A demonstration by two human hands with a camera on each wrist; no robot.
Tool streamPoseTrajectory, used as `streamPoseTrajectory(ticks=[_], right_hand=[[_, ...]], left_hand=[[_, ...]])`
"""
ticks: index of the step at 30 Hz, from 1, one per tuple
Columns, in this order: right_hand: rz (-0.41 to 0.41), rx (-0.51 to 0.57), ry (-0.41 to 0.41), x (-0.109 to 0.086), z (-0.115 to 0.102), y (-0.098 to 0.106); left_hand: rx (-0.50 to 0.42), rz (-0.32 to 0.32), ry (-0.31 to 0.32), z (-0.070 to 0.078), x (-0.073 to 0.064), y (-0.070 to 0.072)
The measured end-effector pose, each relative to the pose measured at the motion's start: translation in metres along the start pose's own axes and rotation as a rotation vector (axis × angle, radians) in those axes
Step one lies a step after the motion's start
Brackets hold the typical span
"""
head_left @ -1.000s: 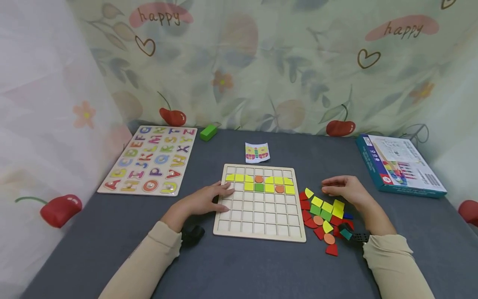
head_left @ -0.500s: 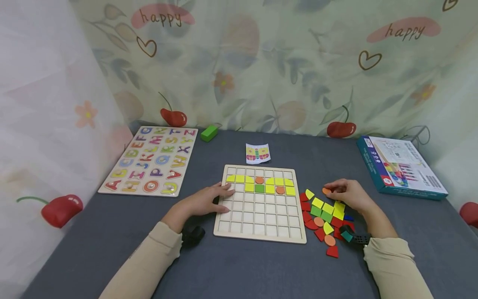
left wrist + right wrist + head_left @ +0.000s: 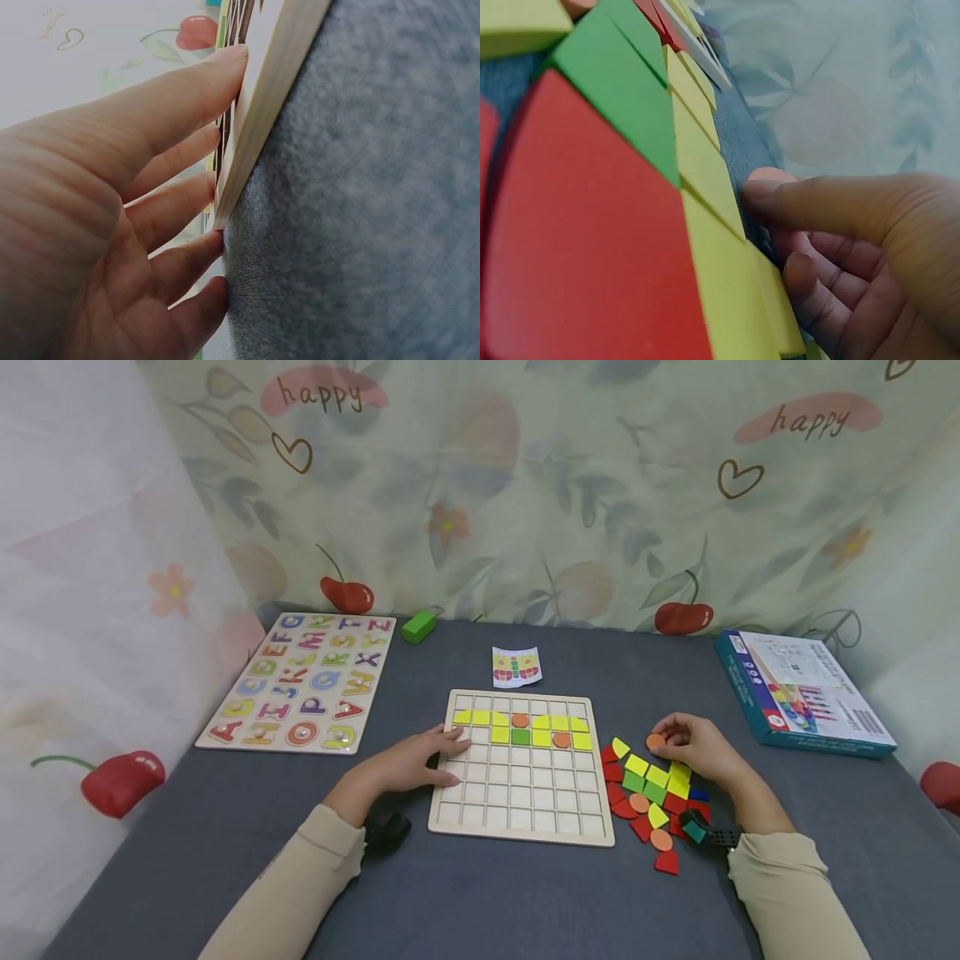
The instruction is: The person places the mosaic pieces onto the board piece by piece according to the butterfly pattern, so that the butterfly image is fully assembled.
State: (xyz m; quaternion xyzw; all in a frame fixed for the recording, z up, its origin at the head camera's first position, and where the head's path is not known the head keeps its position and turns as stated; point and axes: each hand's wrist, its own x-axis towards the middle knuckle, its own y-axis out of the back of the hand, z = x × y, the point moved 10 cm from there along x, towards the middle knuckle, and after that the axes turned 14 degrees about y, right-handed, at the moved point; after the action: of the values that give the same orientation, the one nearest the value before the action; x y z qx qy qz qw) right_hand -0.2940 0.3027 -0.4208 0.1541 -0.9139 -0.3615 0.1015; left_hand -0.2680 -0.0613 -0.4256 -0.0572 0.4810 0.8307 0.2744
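An orange disc [image 3: 656, 742] is pinched between the thumb and fingers of my right hand [image 3: 701, 747], beyond the loose pieces. In the right wrist view only part of the disc [image 3: 772, 174] shows past the thumb. My left hand [image 3: 408, 766] rests at the left edge of a wooden grid board [image 3: 521, 797], with fingertips on its rim. The left wrist view shows those fingers spread along the board's side [image 3: 259, 112]. Yellow pieces, two orange discs and a green square [image 3: 521, 737] sit in the board's upper rows.
Loose red, yellow, green, orange and blue pieces [image 3: 657, 794] lie right of the board. A butterfly pattern card [image 3: 516, 667] is behind it. An alphabet board [image 3: 300, 685] lies left, a green block [image 3: 419, 627] at the back, and a flat box [image 3: 806, 693] at right.
One second ago the right fingers were extended with no disc showing; now they pinch an orange disc. The left hand and the board have stayed in place.
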Motion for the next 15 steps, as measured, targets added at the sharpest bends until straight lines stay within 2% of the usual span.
streamPoseTrajectory(ticks=[8,15], right_hand=[[-0.018,0.159,-0.005,0.011,-0.015,-0.01],[-0.057,0.2,0.019,0.03,-0.032,-0.027]], left_hand=[[0.004,0.003,0.006,0.0,0.0,0.001],[-0.002,0.003,0.014,0.0,-0.001,0.001]])
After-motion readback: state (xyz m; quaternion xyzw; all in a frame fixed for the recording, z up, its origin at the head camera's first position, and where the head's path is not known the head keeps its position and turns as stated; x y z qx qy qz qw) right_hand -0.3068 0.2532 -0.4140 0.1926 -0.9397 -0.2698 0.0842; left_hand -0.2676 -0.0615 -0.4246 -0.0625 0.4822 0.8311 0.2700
